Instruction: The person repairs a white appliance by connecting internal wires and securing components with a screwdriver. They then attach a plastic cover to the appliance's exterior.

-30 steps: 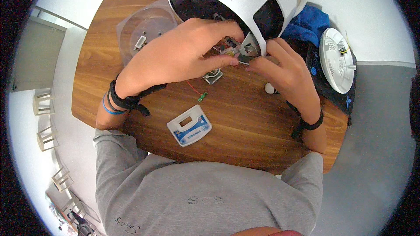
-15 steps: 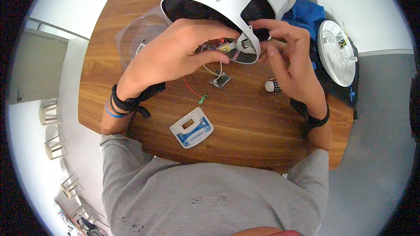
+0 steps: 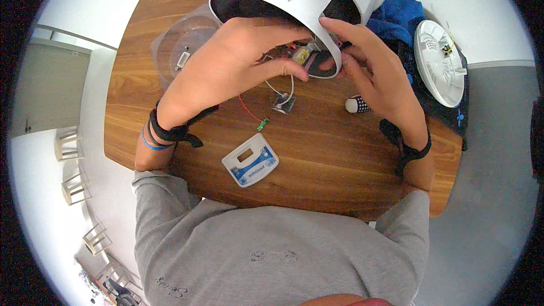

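So the big white housing (image 3: 309, 0) with the flower print is lying on its side on the wooden table (image 3: 317, 153), open end angled toward the person. The left hand (image 3: 243, 51) is at that opening, thumb and fingers spread in a C around a little yellow part (image 3: 301, 56) in the housing's mouth (can't tell if it's actually pinched, the fingertips are hidden). The right hand (image 3: 379, 62) is at the housing's right edge, index fingertip at the cutout and thumb apart from it near the rim; can't tell how firmly it grips.

In front of the housing there's a white wire (image 3: 292, 86) leading to a small dark module (image 3: 283, 103), then a red wire (image 3: 249, 110) with a green connector (image 3: 263, 123), and nearer the person, a white-and-blue panel (image 3: 250, 160). Left of the housing: a clear tray (image 3: 170, 42). Right of it: blue cloth (image 3: 399, 14) and a round white cover (image 3: 436, 73).
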A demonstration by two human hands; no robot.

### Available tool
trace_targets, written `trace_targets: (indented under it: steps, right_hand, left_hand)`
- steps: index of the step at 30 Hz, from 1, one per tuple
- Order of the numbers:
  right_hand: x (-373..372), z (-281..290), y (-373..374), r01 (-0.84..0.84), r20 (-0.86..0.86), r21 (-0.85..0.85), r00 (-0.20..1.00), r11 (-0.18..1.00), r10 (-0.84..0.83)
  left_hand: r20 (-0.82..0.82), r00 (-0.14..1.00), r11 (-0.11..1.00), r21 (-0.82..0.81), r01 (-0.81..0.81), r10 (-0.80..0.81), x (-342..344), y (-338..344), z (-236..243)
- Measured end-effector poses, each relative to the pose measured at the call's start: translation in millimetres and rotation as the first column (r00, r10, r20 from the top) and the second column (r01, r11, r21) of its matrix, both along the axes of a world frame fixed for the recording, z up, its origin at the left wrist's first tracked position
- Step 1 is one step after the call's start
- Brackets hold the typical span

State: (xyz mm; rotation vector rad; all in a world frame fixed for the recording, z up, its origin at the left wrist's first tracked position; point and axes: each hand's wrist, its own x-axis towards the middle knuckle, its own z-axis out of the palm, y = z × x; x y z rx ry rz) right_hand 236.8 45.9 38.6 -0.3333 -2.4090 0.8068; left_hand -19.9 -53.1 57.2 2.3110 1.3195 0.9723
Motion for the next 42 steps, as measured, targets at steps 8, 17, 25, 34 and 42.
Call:
trace_targets:
  steps: [8,17,25,34,42]
  right_hand:
    - [1.9,-5.4,0.4,0.098,0.025,0.017,0.995,0.995,-0.099]
    - [4.3,-2.9,-6.7,0.171,0.107,-0.079,0.981,0.982,-0.163]
    - [1.6,-5.9,-7.8,0.175,0.092,-0.042,0.981,0.984,-0.171]
    - [2.5,-9.9,-7.2,0.200,0.090,-0.075,0.977,0.977,-0.193]
    - [1.4,-7.2,-10.4,0.227,0.138,-0.233,0.970,0.946,-0.199]
  left_hand:
    - [0.039,0.999,0.999,0.054,0.001,-0.003,11.3,-2.9,-5.2]
    - [-0.035,0.999,0.999,-0.006,-0.040,0.040,9.9,-9.8,-3.8]
    - [-0.162,0.976,0.984,0.128,-0.127,0.147,8.1,-14.9,-2.8]
    - [-0.336,0.914,0.973,0.069,-0.219,0.229,3.9,-27.4,9.9]
    - [-0.415,0.887,0.973,-0.010,-0.229,0.204,15.3,-25.6,-10.3]
